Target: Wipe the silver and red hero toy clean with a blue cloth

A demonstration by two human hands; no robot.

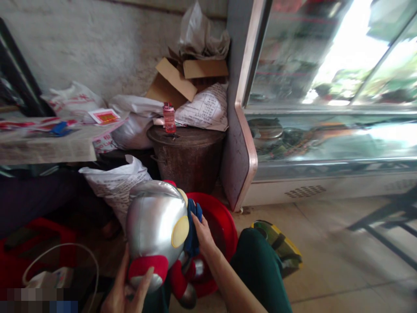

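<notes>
Nearest the camera, the left hand (125,289) cups the underside of a shiny silver-and-red stuffed toy figure with a big rounded head (156,230). Its fingers (143,284) are spread partly open, and one lies across the toy's red lower part while the palm supports it from below. The toy sits upright in the person's lap, just above a knee in dark green trousers (257,269).

The right hand (202,234) comes in from the lower right and presses a crumpled dark blue cloth (193,232) against the toy's side, just beside a pale yellow disc on the head. Its fingers are curled close around the cloth, gripping it.

Directly behind the toy stands a round red plastic basin (221,226) on the tiled floor. A yellow-green sandal (276,243) shows beside the knee. To the left lie a red plastic stool (32,243) and a looped white cable (61,261).

Farther back, a printed white sack (114,182) leans near a dark rusty metal drum (189,156), with a small red bottle (169,117) upright on its lid. A newspaper-covered worktop (45,143) stands to the left, torn cardboard boxes (185,78) lie behind, and a glass-fronted display cabinet (325,108) fills the right.
</notes>
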